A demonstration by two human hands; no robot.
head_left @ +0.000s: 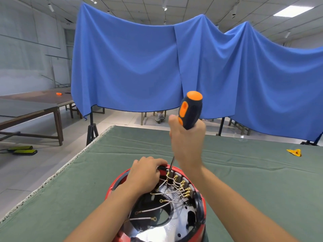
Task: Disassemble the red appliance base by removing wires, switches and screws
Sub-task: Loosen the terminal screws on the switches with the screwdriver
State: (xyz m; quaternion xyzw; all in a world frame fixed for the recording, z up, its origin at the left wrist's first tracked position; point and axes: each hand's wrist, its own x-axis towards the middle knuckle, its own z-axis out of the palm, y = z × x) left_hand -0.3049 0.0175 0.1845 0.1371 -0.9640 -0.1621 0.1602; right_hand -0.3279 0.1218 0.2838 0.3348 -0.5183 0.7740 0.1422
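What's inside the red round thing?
Inside the red base are white wires with ring ends, gold terminals and a shiny metal plate. The left hand and arm cover part of it.

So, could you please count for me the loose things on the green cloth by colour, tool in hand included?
Red: 1, the appliance base
Orange and black: 1, the screwdriver held by the right hand
Yellow: 1, a small piece at the far right
Total: 3
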